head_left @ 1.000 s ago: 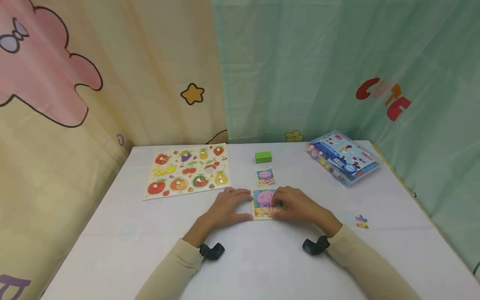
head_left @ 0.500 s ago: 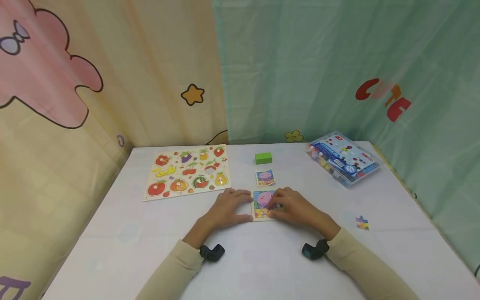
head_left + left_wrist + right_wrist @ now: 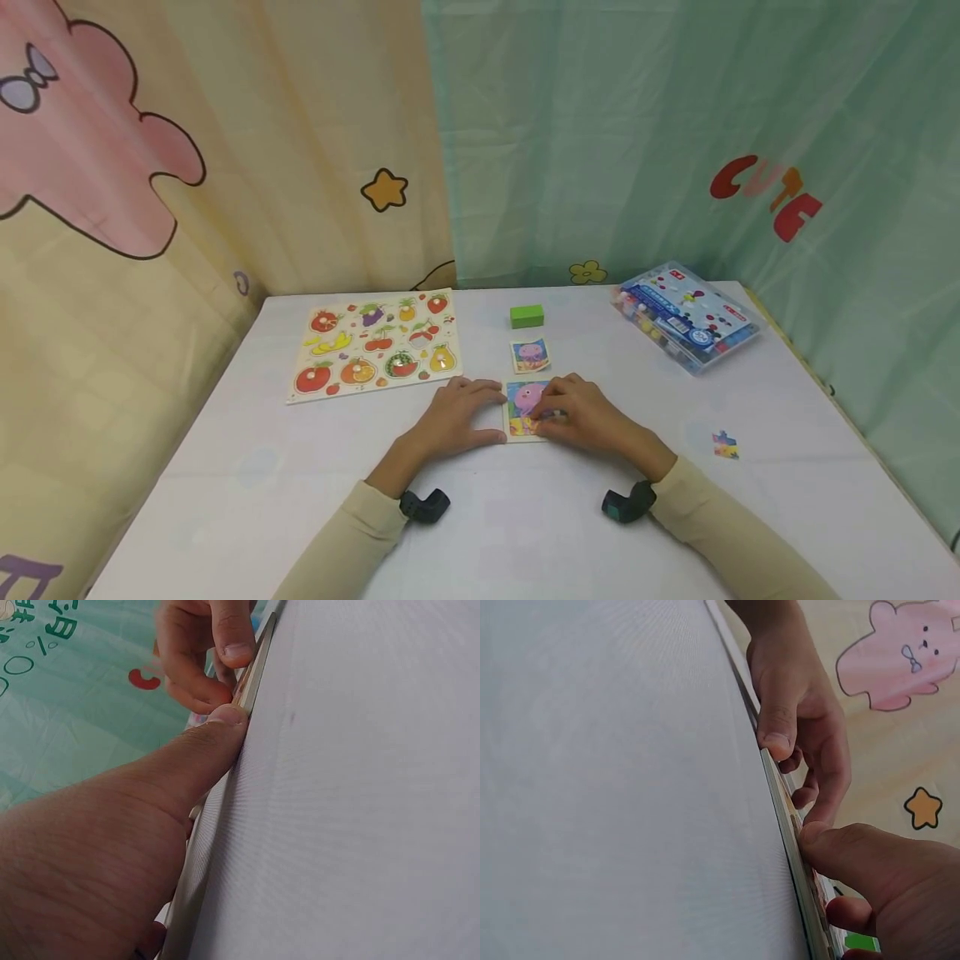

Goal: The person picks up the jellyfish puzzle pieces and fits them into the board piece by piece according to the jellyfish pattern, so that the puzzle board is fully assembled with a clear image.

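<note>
A small square jigsaw puzzle (image 3: 523, 400) with a pink cartoon character lies flat on the white table. My left hand (image 3: 459, 415) holds its left edge, the thumb at the near corner and the fingers at the far one; the left wrist view shows that thumb (image 3: 217, 731) against the board's edge. Over the picture's right half, my right hand (image 3: 581, 412) pinches what appears to be a jigsaw piece, largely hidden beneath the fingertips. In the right wrist view, the right thumb (image 3: 840, 844) touches the puzzle's top face. A loose jigsaw piece (image 3: 724, 445) lies off to the right.
Just beyond the puzzle is a small picture card (image 3: 531, 356), with a green block (image 3: 527, 316) behind it. A fruit puzzle board (image 3: 375, 346) lies at back left. At back right stands a clear plastic case (image 3: 686, 317). Patterned curtains surround the table (image 3: 495, 533).
My right hand has shifted slightly left across the puzzle, its fingertips staying on the picture. The left hand keeps its place at the left edge.
</note>
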`<state>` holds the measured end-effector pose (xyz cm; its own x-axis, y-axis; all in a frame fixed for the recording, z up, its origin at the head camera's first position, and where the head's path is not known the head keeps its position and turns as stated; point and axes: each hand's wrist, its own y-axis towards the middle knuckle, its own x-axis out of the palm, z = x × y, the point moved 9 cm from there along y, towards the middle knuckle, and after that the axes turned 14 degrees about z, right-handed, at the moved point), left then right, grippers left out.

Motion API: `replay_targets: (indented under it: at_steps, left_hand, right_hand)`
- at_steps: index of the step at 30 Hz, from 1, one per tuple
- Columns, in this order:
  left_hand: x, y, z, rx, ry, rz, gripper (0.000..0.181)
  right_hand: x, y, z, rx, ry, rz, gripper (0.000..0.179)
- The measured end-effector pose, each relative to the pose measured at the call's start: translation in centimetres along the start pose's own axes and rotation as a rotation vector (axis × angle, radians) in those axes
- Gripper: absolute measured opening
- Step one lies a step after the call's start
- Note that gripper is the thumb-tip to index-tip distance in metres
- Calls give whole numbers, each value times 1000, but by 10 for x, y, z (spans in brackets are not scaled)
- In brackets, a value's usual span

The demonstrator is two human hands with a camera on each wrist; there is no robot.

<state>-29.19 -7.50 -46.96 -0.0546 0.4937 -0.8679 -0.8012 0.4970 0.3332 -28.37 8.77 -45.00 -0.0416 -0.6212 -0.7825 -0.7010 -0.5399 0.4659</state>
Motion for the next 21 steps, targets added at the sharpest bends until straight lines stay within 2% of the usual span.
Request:
replay_targets:
  at_steps: [21]
  left_hand:
    - [0, 1, 0, -5, 0, -5, 57]
  right_hand:
    - [2, -2, 7, 24, 52, 4, 11]
